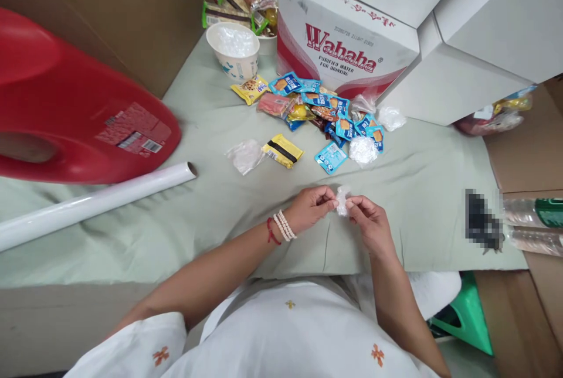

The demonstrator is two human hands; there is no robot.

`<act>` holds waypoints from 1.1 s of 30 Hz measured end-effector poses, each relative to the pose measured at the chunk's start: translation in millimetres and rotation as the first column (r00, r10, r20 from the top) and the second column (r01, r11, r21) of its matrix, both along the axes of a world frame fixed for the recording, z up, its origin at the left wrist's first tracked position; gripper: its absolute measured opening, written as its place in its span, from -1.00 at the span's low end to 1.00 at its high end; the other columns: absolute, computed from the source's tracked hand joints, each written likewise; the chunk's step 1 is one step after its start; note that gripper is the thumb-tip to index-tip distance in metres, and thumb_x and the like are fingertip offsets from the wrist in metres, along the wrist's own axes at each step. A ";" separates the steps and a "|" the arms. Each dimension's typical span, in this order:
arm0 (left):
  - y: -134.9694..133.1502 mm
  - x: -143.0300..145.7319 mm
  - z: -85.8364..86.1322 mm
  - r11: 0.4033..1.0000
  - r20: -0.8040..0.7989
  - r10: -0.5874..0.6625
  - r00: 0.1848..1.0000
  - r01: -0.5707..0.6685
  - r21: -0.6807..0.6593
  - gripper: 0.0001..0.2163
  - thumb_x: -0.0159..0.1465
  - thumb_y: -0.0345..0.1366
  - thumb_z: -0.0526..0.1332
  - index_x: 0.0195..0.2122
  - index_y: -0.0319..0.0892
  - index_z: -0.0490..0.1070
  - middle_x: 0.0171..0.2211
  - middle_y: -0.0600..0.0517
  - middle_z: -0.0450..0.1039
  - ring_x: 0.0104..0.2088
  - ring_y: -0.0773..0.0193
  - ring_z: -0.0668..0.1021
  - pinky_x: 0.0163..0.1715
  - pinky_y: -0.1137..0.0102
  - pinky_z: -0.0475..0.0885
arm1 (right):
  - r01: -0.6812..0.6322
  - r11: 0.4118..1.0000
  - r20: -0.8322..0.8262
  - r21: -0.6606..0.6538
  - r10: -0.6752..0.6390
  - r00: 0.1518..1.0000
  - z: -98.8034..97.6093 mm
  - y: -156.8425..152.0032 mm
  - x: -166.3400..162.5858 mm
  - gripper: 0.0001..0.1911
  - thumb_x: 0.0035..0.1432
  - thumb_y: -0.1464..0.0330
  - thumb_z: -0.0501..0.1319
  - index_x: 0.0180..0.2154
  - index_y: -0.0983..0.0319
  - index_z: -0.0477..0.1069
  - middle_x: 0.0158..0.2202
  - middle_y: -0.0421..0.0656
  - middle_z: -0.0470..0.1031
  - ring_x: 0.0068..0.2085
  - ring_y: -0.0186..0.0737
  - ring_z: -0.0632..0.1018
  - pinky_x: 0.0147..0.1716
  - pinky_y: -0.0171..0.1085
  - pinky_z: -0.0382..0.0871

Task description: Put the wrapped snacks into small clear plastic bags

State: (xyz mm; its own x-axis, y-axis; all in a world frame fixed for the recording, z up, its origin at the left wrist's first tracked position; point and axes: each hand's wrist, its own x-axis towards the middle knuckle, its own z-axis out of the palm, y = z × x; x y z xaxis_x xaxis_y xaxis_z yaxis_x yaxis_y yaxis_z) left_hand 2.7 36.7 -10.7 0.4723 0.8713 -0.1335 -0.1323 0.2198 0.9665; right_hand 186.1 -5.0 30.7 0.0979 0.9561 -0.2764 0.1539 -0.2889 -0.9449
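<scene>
left hand [310,207] and right hand [368,222] together at lower centre of frame, both pinching a small clear plastic bag [342,200] between fingertips, above the green cloth [176,231] | snack packets [316,109] piled upper centre | white roll [92,205] at left

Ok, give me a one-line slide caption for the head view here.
Left hand and right hand pinch a small clear plastic wrap above a green cloth, snack packets and a Wahaha box beyond.

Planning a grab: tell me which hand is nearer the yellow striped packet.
Left. The left hand is below and right of the packet; the right hand is farther right. Both pinch a wrap.
</scene>
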 end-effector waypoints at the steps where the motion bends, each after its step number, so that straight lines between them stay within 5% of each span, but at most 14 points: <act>1: 0.4 0.0 0.1 1.000 0.019 0.012 1.000 -0.012 -0.015 -0.66 0.21 0.00 0.33 -0.40 -0.18 0.35 -0.56 0.18 0.26 -0.56 0.45 0.30 -0.52 0.48 0.17 | 0.031 1.000 -0.009 -0.006 -0.031 0.999 -0.3 -0.9 2.6 -0.69 0.14 0.09 0.42 -0.35 0.21 0.58 -0.49 -0.25 0.39 -0.46 -0.38 0.29 -0.44 -0.35 0.18; 7: 7.7 -4.1 2.5 0.976 0.215 0.166 0.963 -0.129 -0.174 -0.72 0.11 -0.14 0.36 -0.45 -0.15 0.28 -0.51 0.18 0.28 -0.48 0.42 0.35 -0.42 0.47 0.30 | 0.280 0.958 -0.253 -0.059 -0.286 0.924 -1.3 -3.3 22.5 -0.69 -0.03 0.17 0.52 -0.42 0.22 0.51 -0.49 -0.27 0.32 -0.46 -0.40 0.28 -0.54 -0.43 0.20; 12: 12.3 -6.7 3.4 0.952 0.244 0.214 0.946 -0.146 -0.267 -0.78 0.05 -0.20 0.34 -0.50 -0.17 0.31 -0.49 0.15 0.28 -0.46 0.40 0.34 -0.40 0.43 0.30 | 0.334 0.931 -0.441 -0.147 -0.363 0.821 9.5 -6.3 35.1 -0.64 -0.14 0.27 0.58 -0.39 0.23 0.47 -0.46 -0.29 0.29 -0.50 -0.48 0.24 -0.67 -0.53 0.10; 15: 10.9 -9.1 5.1 0.943 0.180 0.324 0.929 -0.302 -0.141 -0.81 0.03 -0.26 0.35 -0.42 -0.16 0.34 -0.38 0.10 0.35 -0.39 0.35 0.39 -0.36 0.41 0.32 | 0.297 0.940 -0.493 -0.166 -0.340 0.801 16.3 -7.3 33.9 -0.62 -0.15 0.30 0.59 -0.36 0.23 0.47 -0.48 -0.30 0.29 -0.53 -0.50 0.21 -0.72 -0.58 0.06; 18: 6.1 -13.8 12.4 0.877 0.095 0.435 0.896 -0.445 0.182 -0.85 0.07 -0.34 0.35 -0.37 -0.14 0.39 -0.26 0.03 0.37 -0.28 0.28 0.41 -0.27 0.38 0.35 | 0.257 0.951 -0.515 -0.172 -0.309 0.799 22.5 -5.2 27.4 -0.61 -0.15 0.29 0.59 -0.39 0.22 0.44 -0.52 -0.30 0.31 -0.56 -0.51 0.18 -0.74 -0.60 0.04; 21: -1.5 -16.0 21.7 0.879 0.004 0.294 0.956 -0.272 0.392 -0.89 0.20 -0.23 0.34 -0.29 -0.13 0.51 -0.22 -0.03 0.41 -0.28 0.24 0.41 -0.22 0.33 0.39 | 0.216 0.958 -0.499 -0.187 -0.283 0.820 28.3 -1.1 17.3 -0.62 -0.11 0.25 0.58 -0.37 0.22 0.43 -0.54 -0.30 0.34 -0.58 -0.52 0.17 -0.75 -0.61 0.02; 25: -11.3 -9.2 24.8 0.903 -0.079 0.134 0.988 -0.088 0.421 -0.72 0.19 -0.11 0.41 -0.13 -0.12 0.59 -0.17 -0.07 0.49 -0.23 0.19 0.48 -0.13 0.29 0.44 | 0.145 0.967 -0.467 -0.208 -0.228 0.854 32.2 4.0 0.5 -0.59 -0.11 0.21 0.58 -0.35 0.21 0.43 -0.56 -0.31 0.36 -0.61 -0.53 0.16 -0.76 -0.58 0.02; 29: -12.2 -3.7 19.0 0.927 -0.121 0.137 0.983 -0.084 0.367 -0.82 0.33 -0.18 0.28 -0.31 -0.15 0.60 -0.34 -0.02 0.51 -0.31 0.23 0.49 -0.17 0.33 0.41 | 0.119 0.971 -0.441 -0.206 -0.201 0.875 30.4 6.8 -10.7 -0.56 -0.13 0.17 0.59 -0.36 0.23 0.45 -0.56 -0.31 0.37 -0.60 -0.52 0.19 -0.73 -0.56 0.05; 33: -3.4 -5.8 12.1 0.975 -0.064 0.162 0.985 -0.150 0.164 -0.74 0.29 -0.07 0.31 -0.31 -0.19 0.55 -0.42 0.05 0.49 -0.40 0.33 0.43 -0.33 0.42 0.33 | 0.151 0.971 -0.422 -0.187 -0.218 0.880 28.0 5.1 -5.8 -0.59 -0.09 0.18 0.58 -0.37 0.23 0.44 -0.54 -0.30 0.37 -0.57 -0.51 0.22 -0.70 -0.55 0.09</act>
State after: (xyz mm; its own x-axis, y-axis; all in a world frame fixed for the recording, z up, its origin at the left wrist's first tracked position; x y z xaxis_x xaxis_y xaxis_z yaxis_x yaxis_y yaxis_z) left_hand -3.2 33.3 1.4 0.3225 0.9464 -0.0185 -0.0769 0.0457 0.9960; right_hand 180.3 0.1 58.7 0.1058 0.8790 -0.4650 -0.3341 -0.4090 -0.8492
